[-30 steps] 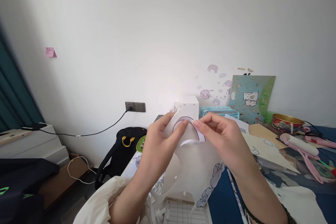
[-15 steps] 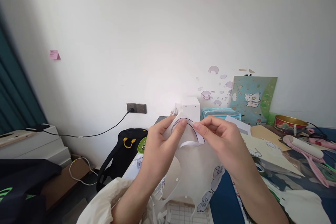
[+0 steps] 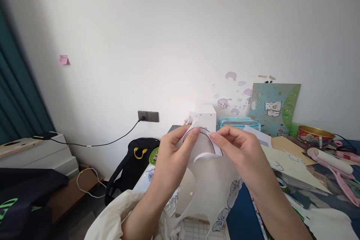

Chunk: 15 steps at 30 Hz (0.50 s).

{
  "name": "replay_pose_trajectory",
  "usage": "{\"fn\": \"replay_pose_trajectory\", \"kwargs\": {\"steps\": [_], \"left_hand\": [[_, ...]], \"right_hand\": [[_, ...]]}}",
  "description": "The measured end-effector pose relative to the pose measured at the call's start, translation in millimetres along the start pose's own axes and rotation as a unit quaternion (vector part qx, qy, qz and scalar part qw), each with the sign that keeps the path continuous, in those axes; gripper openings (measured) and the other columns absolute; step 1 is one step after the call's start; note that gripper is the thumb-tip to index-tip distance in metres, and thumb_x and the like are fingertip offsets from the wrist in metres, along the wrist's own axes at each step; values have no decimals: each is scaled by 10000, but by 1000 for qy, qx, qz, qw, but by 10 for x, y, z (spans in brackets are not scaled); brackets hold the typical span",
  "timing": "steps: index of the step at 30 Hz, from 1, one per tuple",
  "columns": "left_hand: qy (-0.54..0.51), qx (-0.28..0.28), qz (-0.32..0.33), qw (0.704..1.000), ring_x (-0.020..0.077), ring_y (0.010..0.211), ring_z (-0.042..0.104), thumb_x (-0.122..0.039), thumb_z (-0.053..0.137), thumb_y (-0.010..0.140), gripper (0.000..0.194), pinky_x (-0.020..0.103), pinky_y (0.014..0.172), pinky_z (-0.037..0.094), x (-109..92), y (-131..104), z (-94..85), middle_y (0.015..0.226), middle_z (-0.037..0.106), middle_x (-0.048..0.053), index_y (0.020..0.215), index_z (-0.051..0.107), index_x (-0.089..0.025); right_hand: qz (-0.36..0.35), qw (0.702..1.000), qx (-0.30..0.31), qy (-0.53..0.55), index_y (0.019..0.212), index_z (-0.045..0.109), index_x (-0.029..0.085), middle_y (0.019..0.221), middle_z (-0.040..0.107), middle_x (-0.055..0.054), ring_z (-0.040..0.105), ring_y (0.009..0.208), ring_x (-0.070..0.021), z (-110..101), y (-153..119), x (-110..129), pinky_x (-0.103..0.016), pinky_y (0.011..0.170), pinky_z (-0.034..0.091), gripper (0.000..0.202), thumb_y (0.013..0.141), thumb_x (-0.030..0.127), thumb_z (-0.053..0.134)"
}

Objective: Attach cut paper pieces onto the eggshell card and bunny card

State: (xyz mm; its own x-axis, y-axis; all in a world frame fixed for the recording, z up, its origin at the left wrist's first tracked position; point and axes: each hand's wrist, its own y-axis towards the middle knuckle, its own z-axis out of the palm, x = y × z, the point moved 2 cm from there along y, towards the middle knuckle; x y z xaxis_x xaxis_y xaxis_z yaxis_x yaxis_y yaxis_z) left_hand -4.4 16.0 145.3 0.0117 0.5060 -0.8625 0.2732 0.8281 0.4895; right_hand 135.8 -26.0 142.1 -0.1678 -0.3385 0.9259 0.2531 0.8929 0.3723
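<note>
Both hands are raised in the centre, pinching one sheet of thin white paper (image 3: pixel 209 176) that hangs down between my forearms. The sheet has cut-away openings and black-outlined cartoon drawings along its lower right edge. At its top is a curved strip (image 3: pixel 216 149) bordered by dark lines, its lower end curling outward. My left hand (image 3: pixel 174 152) is closed, thumb pressed on the paper just left of the arch. Closed too, my right hand (image 3: pixel 243 148) grips the arch's right side between thumb and fingers. The fingertips behind the paper are hidden.
Under the paper lies a gridded board (image 3: pixel 192 229). Paper drawings (image 3: pixel 292 165), a pink-handled lint roller (image 3: pixel 332 160) and a round red tin (image 3: pixel 315 137) crowd the right side. A white box (image 3: pixel 207 115) stands behind my hands; a black backpack (image 3: pixel 140 165) is at left.
The whole view has shifted slightly, so the surroundings sit a little farther right. Both hands keep their pinch on the paper, with the right hand hardly moved against it.
</note>
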Motion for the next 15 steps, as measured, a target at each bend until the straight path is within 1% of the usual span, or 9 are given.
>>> {"fn": "replay_pose_trajectory", "kwargs": {"steps": [2,6,15], "left_hand": [[-2,1,-3,1000,107,594,430,-441,528,879,324,212,510,334,0,6,-5,636,500,-14,689,570,-182],[2,1,-6,1000,107,589,432,-450,529,877,329,213,512,335,6,0,-11,634,496,-17,689,579,-184],[10,3,-9,1000,105,562,414,-446,521,876,327,211,463,304,6,-4,-8,627,491,-19,674,540,-189]], "right_hand": [[-1,1000,0,-1,624,596,201,598,557,28,451,531,-95,0,2,1,-218,473,353,309,780,464,638],[-3,1000,-2,2,621,594,198,602,559,23,444,536,-98,1,6,3,-217,474,345,307,778,457,637],[3,1000,4,7,624,581,205,597,557,14,432,523,-111,5,3,8,-231,466,325,304,774,463,636]]}}
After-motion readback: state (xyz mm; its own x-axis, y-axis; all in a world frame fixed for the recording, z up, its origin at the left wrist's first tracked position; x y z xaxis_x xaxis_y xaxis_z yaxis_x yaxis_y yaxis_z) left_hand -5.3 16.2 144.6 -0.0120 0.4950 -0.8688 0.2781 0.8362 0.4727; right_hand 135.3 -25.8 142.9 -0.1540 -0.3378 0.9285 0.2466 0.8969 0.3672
